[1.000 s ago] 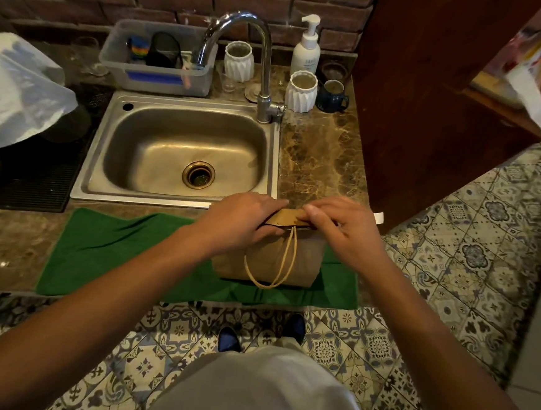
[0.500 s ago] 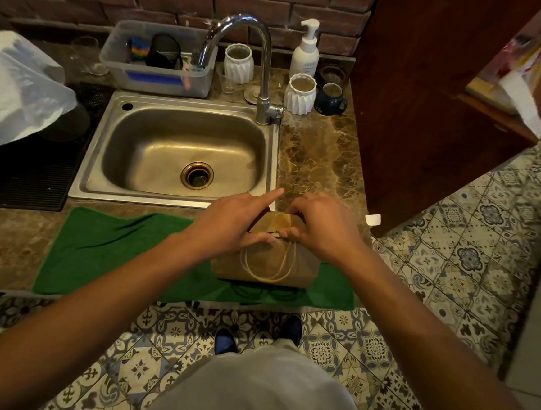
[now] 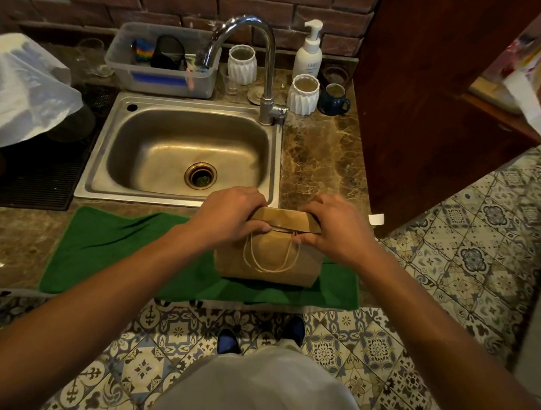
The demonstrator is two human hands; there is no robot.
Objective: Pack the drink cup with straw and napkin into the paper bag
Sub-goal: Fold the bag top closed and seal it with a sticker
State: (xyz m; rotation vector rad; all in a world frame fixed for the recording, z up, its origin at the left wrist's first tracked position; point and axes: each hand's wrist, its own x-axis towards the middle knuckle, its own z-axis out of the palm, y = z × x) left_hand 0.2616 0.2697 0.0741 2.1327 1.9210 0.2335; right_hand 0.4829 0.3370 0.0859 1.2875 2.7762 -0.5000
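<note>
A marble-patterned table (image 3: pixel 317 163) runs along a brick wall, with a steel sink (image 3: pixel 182 152) set into it and a curved faucet (image 3: pixel 261 61) at the sink's far right corner. A dark wooden cabinet (image 3: pixel 432 104) stands against the table's right end. A green cloth (image 3: pixel 113 250) lies along the near edge of the table, in front of the sink. On the right part of that cloth stands a brown paper bag (image 3: pixel 268 263), upright, its long side running left to right and its broad face toward the person. Its top is folded over toward the person, and a twine handle (image 3: pixel 271 256) hangs down the front. The bag sits close to the table's near edge; open cloth stretches to its left. The left hand (image 3: pixel 229 216) grips the fold's left end, fingers curled over it, thumb in front. The right hand (image 3: pixel 335 229) pinches the right end the same way. The bag's contents are hidden.
</note>
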